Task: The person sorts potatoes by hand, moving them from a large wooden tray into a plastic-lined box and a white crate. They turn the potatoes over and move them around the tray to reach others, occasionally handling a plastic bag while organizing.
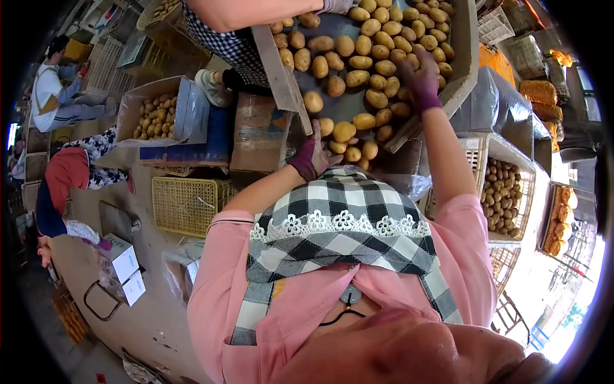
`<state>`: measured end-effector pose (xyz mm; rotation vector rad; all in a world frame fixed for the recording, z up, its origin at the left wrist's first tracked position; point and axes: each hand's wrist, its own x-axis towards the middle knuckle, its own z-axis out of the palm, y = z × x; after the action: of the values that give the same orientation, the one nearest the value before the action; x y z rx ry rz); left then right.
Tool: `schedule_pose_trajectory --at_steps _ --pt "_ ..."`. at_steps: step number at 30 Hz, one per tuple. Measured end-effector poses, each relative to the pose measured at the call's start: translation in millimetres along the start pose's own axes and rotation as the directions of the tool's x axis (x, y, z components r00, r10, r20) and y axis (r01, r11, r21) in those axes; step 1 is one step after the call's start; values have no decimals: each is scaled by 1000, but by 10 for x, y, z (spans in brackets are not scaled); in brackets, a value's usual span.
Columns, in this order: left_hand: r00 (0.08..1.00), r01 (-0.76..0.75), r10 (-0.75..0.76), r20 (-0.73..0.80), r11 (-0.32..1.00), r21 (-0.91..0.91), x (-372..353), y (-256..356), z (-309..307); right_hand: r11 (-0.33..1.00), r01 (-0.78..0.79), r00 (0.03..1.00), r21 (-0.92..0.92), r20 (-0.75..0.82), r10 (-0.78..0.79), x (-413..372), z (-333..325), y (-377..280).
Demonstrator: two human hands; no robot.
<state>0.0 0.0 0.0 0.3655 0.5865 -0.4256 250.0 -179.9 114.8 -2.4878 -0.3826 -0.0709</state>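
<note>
My left hand (309, 156), in a purple glove, is at the lower left end of a sorting tray (281, 69) with wooden sides. Its fingers point up beside the side board and its thumb stretches toward the potatoes (344, 132) at the outlet. Farther up on the right, my right hand (422, 82), gloved too, lies over potatoes (385, 68) along the tray's right side, fingers spread and touching them. Neither hand is closed round a potato that I can see. Below the outlet, more potatoes gather in front of my checked apron (332, 198).
Across the tray, another person's gloved hand (338, 6) rests at the top edge. A potato-filled box (192, 115) and a yellow crate (185, 203) stand to the left. At right is a crate of potatoes (526, 192). Other people (64, 182) work on the far left.
</note>
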Motion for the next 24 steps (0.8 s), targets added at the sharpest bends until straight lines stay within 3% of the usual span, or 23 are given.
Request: schedule_pose_trajectory --at_steps 1,2,3,4,5,6,7,9,10,11,12,13,14,15,16,17,18,19,21,22,23,24 --pt "1000 31 -31 -2 999 -23 -21 24 9 984 -164 933 -71 -335 132 102 49 -17" --pt "998 64 -64 -5 997 -44 -37 54 17 859 -403 903 -314 -289 318 163 170 -68" --pt "991 57 -65 -119 996 -65 -255 414 -217 793 -489 862 -364 -342 375 58 795 -482" --pt "980 86 -111 -162 984 -153 -256 462 -215 797 -405 914 -449 -159 375 -28 853 -779" --pt "968 115 -165 -191 962 -249 -227 461 -182 871 -97 990 -482 -140 33 -64 1363 -603" --pt "980 38 -66 -189 988 -149 -284 450 -67 891 71 971 -448 234 40 -391 1188 -1156" --pt "996 31 -41 -78 990 -136 -277 414 -104 842 259 910 -473 412 -48 -773 1147 -1498" --pt "990 2 15 144 993 -116 -266 388 -209 811 436 847 -389 483 -224 -1364 1382 -1423" --pt "977 -175 164 136 982 75 -393 388 -55 886 438 819 -152 474 -324 -1508 1526 -1209" --pt "982 -169 162 94 983 72 -447 448 35 899 426 793 97 438 -423 -1565 1588 -1020" --pt "987 -156 153 49 986 67 -492 466 96 917 364 746 162 539 -391 -1466 1271 -1151" --pt "991 -130 131 0 989 64 -550 453 148 904 259 721 341 555 -416 -1352 1091 -1169" --pt "996 -88 88 3 992 -88 -575 454 229 875 453 783 168 395 -481 -1277 980 -1200" --pt "998 -57 60 24 991 -119 -518 448 205 803 594 789 -50 230 -569 -1191 899 -1215" --pt "998 -28 35 44 988 -152 -440 421 120 746 626 779 -227 211 -590 -1132 868 -1216" --pt "998 1 11 64 983 -185 -348 384 20 678 663 737 -317 439 -514 -1157 886 -1098" --pt "999 29 -19 49 974 -225 -242 350 -110 658 688 708 -306 483 -515 -1271 979 -938" --pt "999 25 -19 34 988 -155 -243 365 -124 636 714 676 -293 524 -519 -1376 960 -903" --pt "1000 15 -15 1 1000 -25 -268 388 -199 828 560 594 -27 710 -379 -1396 654 -851" --pt "996 91 -93 -13 989 -121 -140 377 -431 913 320 508 253 768 -390 -1154 479 -726" --pt "997 49 -50 -51 999 -18 -177 377 -386 981 155 714 117 673 -193 -1055 183 -846" --pt "997 13 -6 -83 996 86 -245 392 -275 954 260 868 147 397 -298 -772 223 -564"
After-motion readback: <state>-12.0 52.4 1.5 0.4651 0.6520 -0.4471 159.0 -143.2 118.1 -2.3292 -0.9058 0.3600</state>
